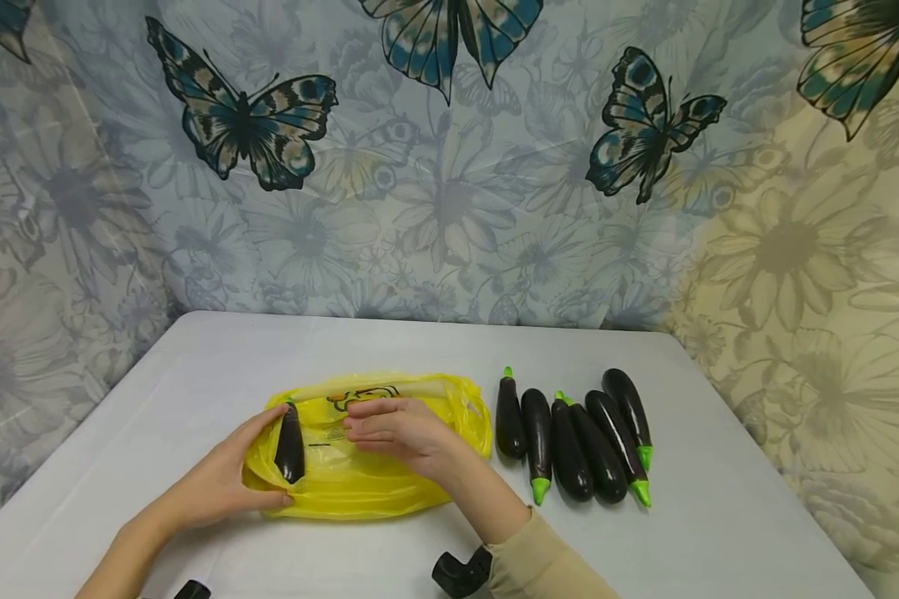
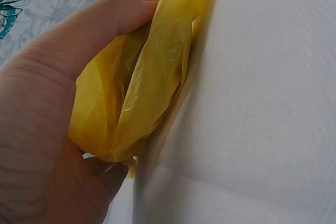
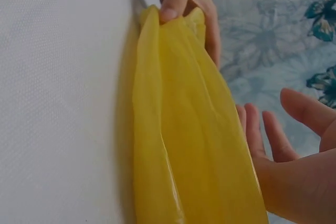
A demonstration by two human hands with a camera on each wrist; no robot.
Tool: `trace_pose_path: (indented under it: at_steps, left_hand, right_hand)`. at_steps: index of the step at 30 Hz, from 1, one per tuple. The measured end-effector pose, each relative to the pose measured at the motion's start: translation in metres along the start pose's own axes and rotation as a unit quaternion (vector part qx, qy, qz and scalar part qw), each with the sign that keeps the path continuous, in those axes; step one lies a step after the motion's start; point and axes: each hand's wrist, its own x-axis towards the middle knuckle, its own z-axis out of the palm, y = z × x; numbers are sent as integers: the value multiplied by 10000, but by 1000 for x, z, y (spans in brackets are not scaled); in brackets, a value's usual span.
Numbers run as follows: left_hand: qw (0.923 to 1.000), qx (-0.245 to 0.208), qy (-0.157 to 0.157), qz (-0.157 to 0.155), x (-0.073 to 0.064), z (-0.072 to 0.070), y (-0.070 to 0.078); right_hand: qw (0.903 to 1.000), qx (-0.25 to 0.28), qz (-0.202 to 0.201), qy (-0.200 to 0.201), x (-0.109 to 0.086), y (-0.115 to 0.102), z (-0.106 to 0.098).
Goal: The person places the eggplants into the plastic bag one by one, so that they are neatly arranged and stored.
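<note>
A yellow plastic bag lies on the white table, bulging along its length. At its left end my left hand grips the bag, thumb on the near side and fingers on the far side. Between thumb and fingers shows one dark eggplant; whether it lies within the bag's mouth or on top, I cannot tell. My right hand is over the middle of the bag with its fingers extended, holding nothing. In the right wrist view that right hand is beside the bag, fingers spread.
To the right of the bag, several glossy dark eggplants with bright green stems lie side by side, some turned the other way. The white table ends at a wall covering with butterflies and flowers. Black devices are at the wrists.
</note>
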Motion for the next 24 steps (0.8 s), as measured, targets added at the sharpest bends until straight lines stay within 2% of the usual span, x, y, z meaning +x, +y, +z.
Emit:
trace_pose_path:
  at_steps: [15, 24]
  left_hand:
    - [9998, 162, -42, -99, -3, -2, 5]
    - [9998, 121, -104, -71, -1, 1, 3]
  right_hand:
    - [9997, 18, -238, 83, -21, -21, -26]
    - [9986, 24, -348, 399, -40, -28, -46]
